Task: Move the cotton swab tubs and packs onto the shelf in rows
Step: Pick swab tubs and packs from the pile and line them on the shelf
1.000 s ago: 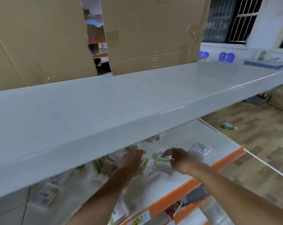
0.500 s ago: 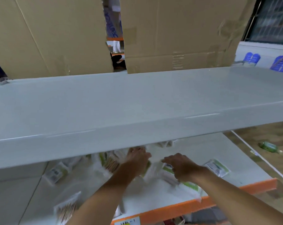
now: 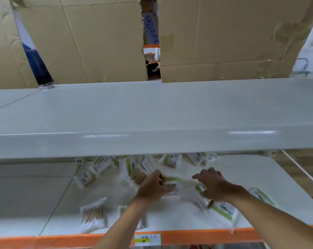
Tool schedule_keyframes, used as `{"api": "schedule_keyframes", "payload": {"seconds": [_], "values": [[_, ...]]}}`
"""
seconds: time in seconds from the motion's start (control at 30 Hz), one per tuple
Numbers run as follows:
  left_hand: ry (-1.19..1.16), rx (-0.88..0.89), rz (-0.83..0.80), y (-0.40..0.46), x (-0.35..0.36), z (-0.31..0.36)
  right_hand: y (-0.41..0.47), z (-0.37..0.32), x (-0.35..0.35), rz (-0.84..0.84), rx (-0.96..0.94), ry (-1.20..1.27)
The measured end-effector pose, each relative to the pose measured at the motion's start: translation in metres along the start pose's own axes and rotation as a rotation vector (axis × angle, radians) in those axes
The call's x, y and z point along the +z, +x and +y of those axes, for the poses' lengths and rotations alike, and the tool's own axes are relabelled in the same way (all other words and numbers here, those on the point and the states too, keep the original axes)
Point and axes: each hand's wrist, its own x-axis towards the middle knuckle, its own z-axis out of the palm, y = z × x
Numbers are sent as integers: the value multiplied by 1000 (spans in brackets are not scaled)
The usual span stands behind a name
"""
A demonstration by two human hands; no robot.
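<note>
Pack in hand: a small cotton swab pack [image 3: 171, 186] with a green band and a grey label lies on the lower shelf [image 3: 49, 196], directly under the left hand's fingers [image 3: 167, 189], which are curled narrow around its near-left edge; it looks held, though motion blur leaves the grip unsure.
Long axis: as far as the blur allows, the pack runs away from the wrist toward the back of the shelf.
Left hand: the left hand [image 3: 153, 187] is the nearer one, touching the pack.
Right hand: the right hand [image 3: 214, 186] hovers just to the right of the pack, palm down, fingers [image 3: 198, 177] spread wide and holding nothing; a second green-striped pack [image 3: 202, 192] sits partly beneath its palm.
Beyond the fingers: loose packs [image 3: 170, 159] lie scattered toward the back, under the edge of the upper shelf [image 3: 152, 114], in no rows.
Behind the wrists: a clear pack of wooden-stemmed swabs [image 3: 93, 215] lies near the front left, and a large white and green pack [image 3: 224, 214] near the front right.
Judgement: the next move likely turns on the left hand lifting or sliding its pack clear of the one beside it.
Writing: the pack labels are too blurred to read; a price tag [image 3: 147, 239] on the orange shelf rail [image 3: 53, 240] bears handwriting I cannot make out; blue lettering on a carton [image 3: 150, 27] between the cardboard sheets [image 3: 91, 38] is only partly legible.
</note>
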Motion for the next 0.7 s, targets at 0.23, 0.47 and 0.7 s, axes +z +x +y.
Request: {"api": "schedule_keyframes", "payload": {"seconds": [0.23,0.47,0.7], "values": [[-168,-116,-59,-14,3,-29,-2,0,-1,276,87,503],[-376,-135,-103,-18,11,-41,-11,-12,28,214,323,1157],[-279,-174,-143,-22,16,-44,-15,-22,53,245,351,1050]]}}
